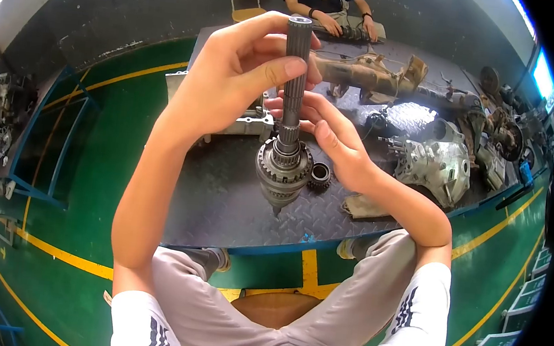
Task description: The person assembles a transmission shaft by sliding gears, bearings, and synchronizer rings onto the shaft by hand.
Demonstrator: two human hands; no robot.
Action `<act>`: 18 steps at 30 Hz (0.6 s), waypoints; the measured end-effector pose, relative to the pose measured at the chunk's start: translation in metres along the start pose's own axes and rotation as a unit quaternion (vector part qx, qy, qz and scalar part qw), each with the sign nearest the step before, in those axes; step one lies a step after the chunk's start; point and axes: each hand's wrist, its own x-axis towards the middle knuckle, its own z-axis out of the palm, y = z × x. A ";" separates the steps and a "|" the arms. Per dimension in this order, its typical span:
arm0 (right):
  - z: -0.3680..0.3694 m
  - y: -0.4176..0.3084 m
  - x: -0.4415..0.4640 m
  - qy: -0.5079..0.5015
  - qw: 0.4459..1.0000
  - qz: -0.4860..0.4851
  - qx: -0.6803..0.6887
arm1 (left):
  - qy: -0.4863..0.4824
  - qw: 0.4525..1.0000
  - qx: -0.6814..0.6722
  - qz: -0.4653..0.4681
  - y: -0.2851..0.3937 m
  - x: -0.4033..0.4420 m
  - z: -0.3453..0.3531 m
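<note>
A splined steel transmission shaft (295, 73) stands upright on the bench, with a gear and synchronizer assembly (283, 170) around its lower part. My left hand (230, 77) is closed on the shaft near its top, thumb across the front and fingers behind. Lower down, my right hand (344, 143) reaches in from the right. Its fingers stretch behind the shaft and its thumb stands apart; whether they touch the metal is hidden. Beside the assembly, a small toothed gear ring (320, 175) lies on the bench.
The bench (220, 197) has a patterned metal top. An aluminium housing (436, 166) and a rusty axle tube (361, 74) lie to the right and behind. A metal casting (248, 124) sits behind my left forearm. Across the bench, a person (325, 2) handles another shaft.
</note>
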 end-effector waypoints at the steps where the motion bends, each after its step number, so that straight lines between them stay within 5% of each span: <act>1: 0.000 -0.002 -0.001 -0.010 1.000 0.013 0.004 | -0.001 1.000 -0.002 -0.002 -0.001 0.000 -0.002; 14: 0.001 -0.027 -0.013 -0.010 0.986 0.144 -0.089 | -0.009 1.000 0.028 -0.006 0.000 -0.001 -0.011; 18: -0.013 -0.053 -0.014 0.154 0.977 0.136 -0.054 | 0.008 0.999 0.046 -0.006 0.001 -0.004 -0.013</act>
